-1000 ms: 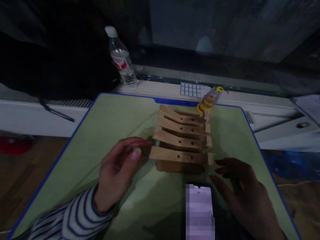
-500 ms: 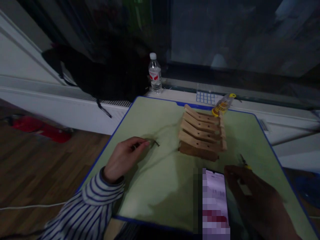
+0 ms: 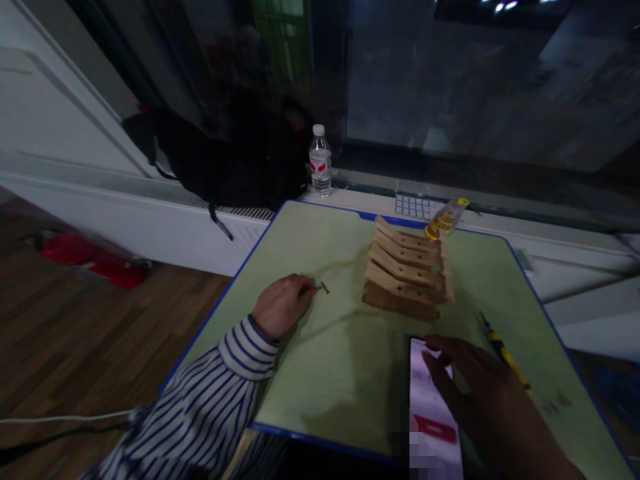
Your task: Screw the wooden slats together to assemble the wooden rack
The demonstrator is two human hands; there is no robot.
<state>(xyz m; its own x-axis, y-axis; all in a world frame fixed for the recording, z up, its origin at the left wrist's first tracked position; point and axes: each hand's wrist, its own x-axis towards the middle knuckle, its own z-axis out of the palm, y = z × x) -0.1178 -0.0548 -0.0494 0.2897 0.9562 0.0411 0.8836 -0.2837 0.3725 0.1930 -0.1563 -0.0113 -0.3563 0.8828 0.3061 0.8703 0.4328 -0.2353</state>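
My left hand (image 3: 283,308) lies on the green table top (image 3: 325,373) with its fingers curled, the fingertips pinched at a small dark screw (image 3: 323,288). My right hand (image 3: 480,393) rests with fingers stretched out flat over the lit phone (image 3: 433,413) near the table's front edge. A stack of slanted wooden pieces (image 3: 406,270) with drilled holes stands between and beyond both hands. A screwdriver (image 3: 503,350) with a yellow and black handle lies just right of my right hand.
A small glue bottle (image 3: 445,217) lies at the table's far edge, next to a blue grid sheet (image 3: 413,205). A water bottle (image 3: 320,161) stands on the white ledge, with a black bag (image 3: 220,160) to its left. Wood floor lies to the left.
The view has pulled back and swung left. My left hand moved away from the wooden stack to the screw on the left. My right hand shifted from beside the stack onto the phone.
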